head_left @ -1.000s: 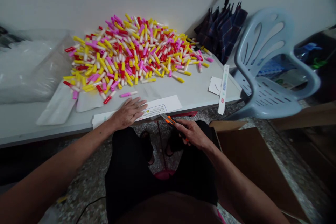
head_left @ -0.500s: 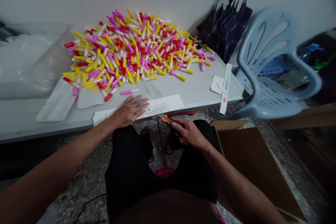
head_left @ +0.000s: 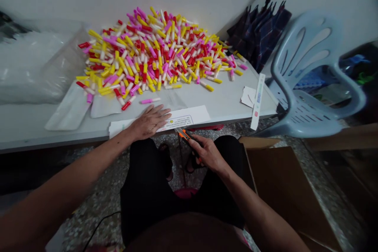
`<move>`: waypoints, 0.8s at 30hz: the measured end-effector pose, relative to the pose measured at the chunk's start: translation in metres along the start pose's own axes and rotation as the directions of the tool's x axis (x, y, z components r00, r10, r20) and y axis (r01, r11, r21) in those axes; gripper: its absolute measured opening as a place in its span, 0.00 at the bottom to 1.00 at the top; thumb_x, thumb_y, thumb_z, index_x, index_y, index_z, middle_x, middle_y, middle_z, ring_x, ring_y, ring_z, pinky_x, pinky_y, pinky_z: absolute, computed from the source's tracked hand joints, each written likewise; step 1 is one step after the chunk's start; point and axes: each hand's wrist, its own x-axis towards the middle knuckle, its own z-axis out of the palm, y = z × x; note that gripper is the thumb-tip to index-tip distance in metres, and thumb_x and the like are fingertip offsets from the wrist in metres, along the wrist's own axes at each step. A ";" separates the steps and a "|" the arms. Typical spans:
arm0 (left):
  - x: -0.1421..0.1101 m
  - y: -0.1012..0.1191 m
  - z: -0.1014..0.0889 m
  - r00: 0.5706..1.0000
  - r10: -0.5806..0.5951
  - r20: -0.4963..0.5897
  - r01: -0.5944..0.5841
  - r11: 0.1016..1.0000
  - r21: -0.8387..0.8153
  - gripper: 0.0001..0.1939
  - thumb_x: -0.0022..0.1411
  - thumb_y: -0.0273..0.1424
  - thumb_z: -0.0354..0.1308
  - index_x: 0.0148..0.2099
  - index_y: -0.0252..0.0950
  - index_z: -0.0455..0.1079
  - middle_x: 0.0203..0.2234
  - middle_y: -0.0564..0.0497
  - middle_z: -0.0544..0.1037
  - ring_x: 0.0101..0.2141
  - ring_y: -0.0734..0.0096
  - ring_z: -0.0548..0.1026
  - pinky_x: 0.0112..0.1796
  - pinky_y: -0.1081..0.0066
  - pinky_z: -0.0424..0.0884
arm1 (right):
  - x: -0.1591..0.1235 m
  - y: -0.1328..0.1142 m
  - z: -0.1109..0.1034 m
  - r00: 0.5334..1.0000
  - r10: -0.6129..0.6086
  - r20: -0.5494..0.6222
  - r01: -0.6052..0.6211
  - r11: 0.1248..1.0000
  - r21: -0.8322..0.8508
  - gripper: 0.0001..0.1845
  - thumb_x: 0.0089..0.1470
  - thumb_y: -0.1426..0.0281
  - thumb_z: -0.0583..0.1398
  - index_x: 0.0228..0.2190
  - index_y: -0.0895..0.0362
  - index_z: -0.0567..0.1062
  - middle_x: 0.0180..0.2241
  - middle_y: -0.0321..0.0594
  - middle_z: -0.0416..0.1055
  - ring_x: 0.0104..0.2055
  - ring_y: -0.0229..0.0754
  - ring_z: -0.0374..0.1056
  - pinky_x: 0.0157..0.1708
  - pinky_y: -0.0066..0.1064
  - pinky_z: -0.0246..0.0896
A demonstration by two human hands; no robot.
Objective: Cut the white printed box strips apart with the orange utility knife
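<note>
Pressing flat, the left hand (head_left: 150, 122) has its fingers loosely spread across a printed white strip (head_left: 199, 114), gripping nothing. In the head view, the strip lies along the table's near edge, beneath that hand and out to both sides. The right hand (head_left: 208, 151) is closed around an orange and black knife (head_left: 185, 136), its blade pointing at the strip's near edge just right of the left hand; whether it touches is too small to tell.

The work at this strip looks unfinished: no cut shows on its visible part, though the left hand hides some of it. A narrower strip (head_left: 258, 102) and a scrap (head_left: 247, 96), farther right of the right hand, may be pieces already dealt with.

The pale table (head_left: 227, 98) carries a heap of yellow, red, pink and white tubes (head_left: 153, 55) beyond both hands, with one loose tube (head_left: 150, 100) just past the left. A clear plastic bag (head_left: 32, 67) sits left of that hand. Right of the right hand stand a folded umbrella (head_left: 260, 31), a blue-grey chair (head_left: 307, 67) and, lower, a cardboard box (head_left: 289, 189) on a speckled floor (head_left: 97, 204).
</note>
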 end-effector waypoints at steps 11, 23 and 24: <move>0.000 0.000 0.001 1.000 0.005 -0.003 -0.005 1.000 -0.007 0.28 0.80 0.44 0.35 0.73 0.47 0.61 0.73 0.54 0.60 0.75 0.57 0.49 0.71 0.43 0.44 | 0.003 0.003 0.025 1.000 -0.003 -0.020 0.004 0.999 0.040 0.25 0.65 0.47 0.59 0.50 0.52 0.78 0.17 0.30 0.66 0.14 0.37 0.64 0.13 0.26 0.55; 0.001 0.000 0.004 1.000 0.011 -0.017 -0.011 1.000 0.003 0.27 0.80 0.43 0.37 0.73 0.47 0.61 0.73 0.55 0.60 0.75 0.59 0.48 0.72 0.46 0.42 | 0.006 0.003 0.043 1.000 0.017 -0.012 -0.016 0.992 0.128 0.25 0.62 0.46 0.60 0.48 0.53 0.77 0.21 0.30 0.66 0.15 0.37 0.64 0.13 0.28 0.56; 0.001 0.000 0.003 1.000 0.008 -0.019 -0.008 1.000 0.004 0.27 0.80 0.43 0.36 0.73 0.47 0.61 0.73 0.54 0.59 0.75 0.59 0.48 0.72 0.46 0.42 | 0.006 0.003 0.044 1.000 0.013 -0.006 -0.012 0.992 0.127 0.26 0.63 0.46 0.60 0.48 0.53 0.77 0.21 0.30 0.66 0.15 0.37 0.64 0.13 0.28 0.56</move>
